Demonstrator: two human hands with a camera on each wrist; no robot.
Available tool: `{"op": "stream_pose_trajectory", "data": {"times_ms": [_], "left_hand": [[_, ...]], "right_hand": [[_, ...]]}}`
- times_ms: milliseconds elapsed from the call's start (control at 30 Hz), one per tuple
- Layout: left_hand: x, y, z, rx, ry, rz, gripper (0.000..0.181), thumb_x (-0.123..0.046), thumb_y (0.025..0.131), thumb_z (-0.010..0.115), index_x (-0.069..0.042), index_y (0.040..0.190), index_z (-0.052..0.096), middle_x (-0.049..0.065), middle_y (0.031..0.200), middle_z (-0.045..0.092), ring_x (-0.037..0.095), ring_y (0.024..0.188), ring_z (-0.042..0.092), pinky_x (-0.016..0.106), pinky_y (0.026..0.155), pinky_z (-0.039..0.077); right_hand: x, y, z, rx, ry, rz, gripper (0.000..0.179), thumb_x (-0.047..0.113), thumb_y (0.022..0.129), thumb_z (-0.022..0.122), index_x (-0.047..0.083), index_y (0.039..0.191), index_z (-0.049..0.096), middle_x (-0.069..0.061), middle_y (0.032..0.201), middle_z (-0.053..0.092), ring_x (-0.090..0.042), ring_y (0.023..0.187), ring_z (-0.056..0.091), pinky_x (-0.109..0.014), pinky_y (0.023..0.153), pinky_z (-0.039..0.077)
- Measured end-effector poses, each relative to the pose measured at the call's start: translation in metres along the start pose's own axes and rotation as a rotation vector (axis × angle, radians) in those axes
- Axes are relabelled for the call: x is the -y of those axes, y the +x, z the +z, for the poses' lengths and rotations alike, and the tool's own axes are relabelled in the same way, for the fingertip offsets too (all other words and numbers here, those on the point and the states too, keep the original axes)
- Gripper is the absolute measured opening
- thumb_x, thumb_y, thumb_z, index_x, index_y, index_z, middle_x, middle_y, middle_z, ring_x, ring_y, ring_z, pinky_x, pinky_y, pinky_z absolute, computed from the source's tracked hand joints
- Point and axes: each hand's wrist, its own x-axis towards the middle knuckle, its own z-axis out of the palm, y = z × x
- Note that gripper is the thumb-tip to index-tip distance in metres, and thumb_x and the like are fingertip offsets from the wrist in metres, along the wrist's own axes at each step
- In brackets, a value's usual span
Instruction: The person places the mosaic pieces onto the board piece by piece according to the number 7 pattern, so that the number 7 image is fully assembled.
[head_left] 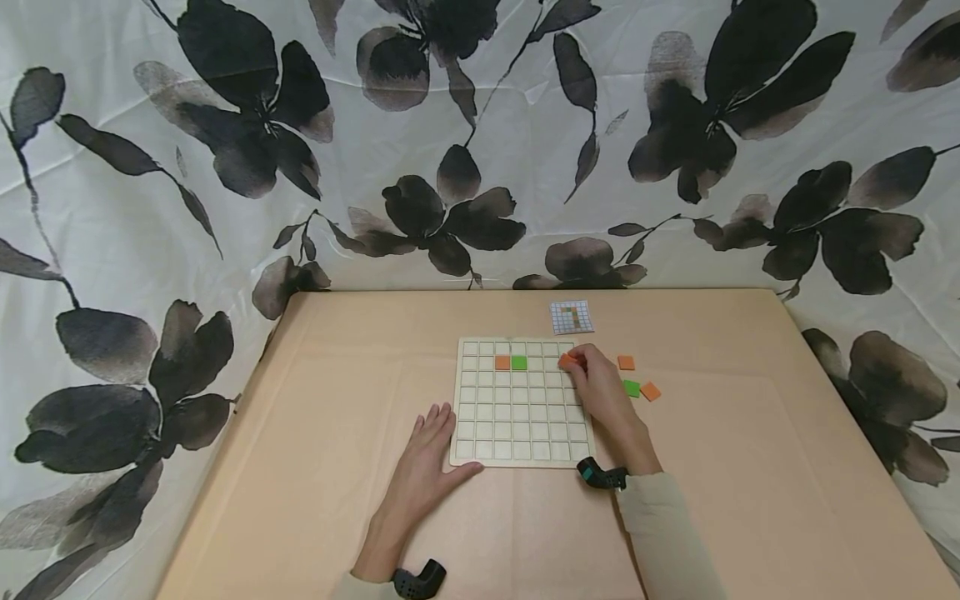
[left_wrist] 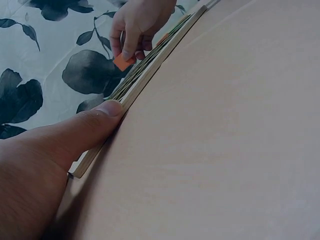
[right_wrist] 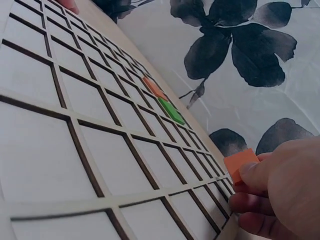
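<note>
A pale board with a square grid of shallow cells (head_left: 521, 417) lies on the table. One orange tile (head_left: 502, 362) and one green tile (head_left: 519, 362) sit side by side in a row near its far edge. My right hand (head_left: 600, 387) pinches another orange tile (right_wrist: 241, 164) between thumb and fingers, over the board's far right corner. At the board's near left corner rests my left hand (head_left: 429, 458), fingers straight along the left side. Its thumb touches the near edge, as the left wrist view shows.
A small printed card with a coloured grid pattern (head_left: 572, 317) lies beyond the board. Right of the board are two loose orange tiles, one farther (head_left: 626, 362) and one nearer (head_left: 650, 391), plus a loose green tile (head_left: 632, 388). A floral cloth (head_left: 525, 125) hangs behind the table.
</note>
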Motion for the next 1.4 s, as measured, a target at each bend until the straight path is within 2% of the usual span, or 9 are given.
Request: {"op": "stream_pose_trajectory", "data": {"times_ms": [400, 833, 1200, 1400], "left_hand": [[-0.005, 0.010, 0.009, -0.023, 0.004, -0.008, 0.096, -0.061, 0.082, 0.072, 0.003, 0.148, 0.044, 0.018, 0.159, 0.039, 0.031, 0.153, 0.029, 0.041, 0.131, 0.017], [-0.008, 0.011, 0.009, -0.024, 0.010, -0.014, 0.096, -0.061, 0.082, 0.072, 0.003, 0.148, 0.044, 0.018, 0.159, 0.039, 0.031, 0.152, 0.030, 0.042, 0.131, 0.018], [-0.007, 0.007, 0.006, -0.013, 0.006, -0.021, 0.096, -0.061, 0.082, 0.072, 0.003, 0.149, 0.044, 0.017, 0.159, 0.038, 0.031, 0.153, 0.029, 0.042, 0.131, 0.018], [-0.007, 0.005, 0.003, -0.009, 0.005, -0.018, 0.097, -0.061, 0.082, 0.073, 0.003, 0.149, 0.044, 0.018, 0.159, 0.039, 0.031, 0.153, 0.029, 0.043, 0.131, 0.018]], "right_hand": [[-0.001, 0.021, 0.008, 0.024, -0.024, -0.069, 0.024, 0.019, 0.103, 0.058, 0.004, 0.122, 0.058, -0.013, 0.108, 0.066, -0.025, 0.092, 0.061, -0.040, 0.080, 0.058], [0.001, 0.028, 0.016, 0.025, -0.046, -0.115, 0.022, 0.020, 0.102, 0.060, 0.007, 0.119, 0.062, -0.010, 0.108, 0.067, -0.023, 0.092, 0.062, -0.039, 0.079, 0.058], [0.003, 0.025, 0.026, -0.014, -0.087, -0.141, 0.023, 0.022, 0.102, 0.060, 0.008, 0.119, 0.064, -0.010, 0.107, 0.068, -0.024, 0.095, 0.061, -0.042, 0.081, 0.057], [0.003, 0.022, 0.028, -0.030, -0.107, -0.166, 0.022, 0.020, 0.101, 0.060, 0.008, 0.119, 0.066, -0.010, 0.105, 0.067, -0.023, 0.091, 0.059, -0.039, 0.077, 0.055]]}}
